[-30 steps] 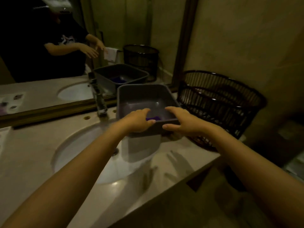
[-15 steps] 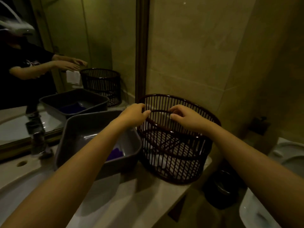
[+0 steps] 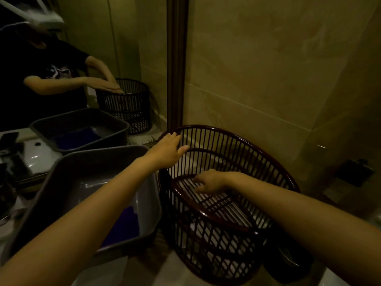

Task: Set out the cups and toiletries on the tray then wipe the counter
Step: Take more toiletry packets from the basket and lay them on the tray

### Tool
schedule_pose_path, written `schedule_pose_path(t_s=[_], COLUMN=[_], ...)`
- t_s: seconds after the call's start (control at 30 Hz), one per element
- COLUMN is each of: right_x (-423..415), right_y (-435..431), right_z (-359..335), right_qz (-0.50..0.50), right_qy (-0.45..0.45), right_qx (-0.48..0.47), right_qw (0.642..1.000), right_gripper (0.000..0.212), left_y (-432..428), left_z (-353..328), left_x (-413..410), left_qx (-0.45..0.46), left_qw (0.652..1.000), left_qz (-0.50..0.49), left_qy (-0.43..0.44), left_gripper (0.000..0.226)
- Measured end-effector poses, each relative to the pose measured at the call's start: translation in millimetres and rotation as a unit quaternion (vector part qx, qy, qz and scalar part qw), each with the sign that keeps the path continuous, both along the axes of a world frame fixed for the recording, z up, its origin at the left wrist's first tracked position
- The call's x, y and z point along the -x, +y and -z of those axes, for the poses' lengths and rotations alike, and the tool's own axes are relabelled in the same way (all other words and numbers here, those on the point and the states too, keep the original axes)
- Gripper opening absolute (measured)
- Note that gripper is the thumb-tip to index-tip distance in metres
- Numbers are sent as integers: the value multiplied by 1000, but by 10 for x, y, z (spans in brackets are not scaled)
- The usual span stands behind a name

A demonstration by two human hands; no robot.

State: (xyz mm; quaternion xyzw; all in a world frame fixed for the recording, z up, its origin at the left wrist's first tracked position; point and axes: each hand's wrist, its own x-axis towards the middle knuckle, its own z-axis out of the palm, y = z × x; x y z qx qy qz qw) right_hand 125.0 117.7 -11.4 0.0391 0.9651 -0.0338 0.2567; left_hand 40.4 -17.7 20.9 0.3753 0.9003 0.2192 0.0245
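Bin [image 3: 68,188] sits at left on the tabletop [image 3: 181,271], grey plastic, a purple cloth [image 3: 123,226] inside. Left hand [image 3: 167,150] rests on the near rim of the slatted basket [image 3: 237,240], fingers loose, gripping nothing. Right hand [image 3: 209,180] reaches down inside, fingers spread over a slatted oval tray [image 3: 222,205], not yet closed. Tray looks light, stiff, glossy, so probably slippery; best taken by its rim with 2 hands. Cups and toiletries not identifiable under it.
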Motion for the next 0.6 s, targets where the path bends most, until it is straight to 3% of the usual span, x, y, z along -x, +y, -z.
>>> schedule_pose_path(t_s=[0.27, 0.4, 0.6], right_x=[780, 1081, 1208], right_y=[42, 37, 17], right_z=[297, 521, 932], right_qz=[-142, -193, -191], right_qy=[-53, -52, -55], right_qx=[-80, -46, -7], right_qw=[985, 979, 980], right_gripper=[44, 48, 55], left_y=[63, 89, 73], left_z=[131, 164, 209], left_x=[191, 182, 186], left_qx=[63, 83, 64], left_qw=[995, 991, 991], left_qz=[-54, -71, -84], left_qy=[58, 77, 77], left_gripper=[66, 66, 64])
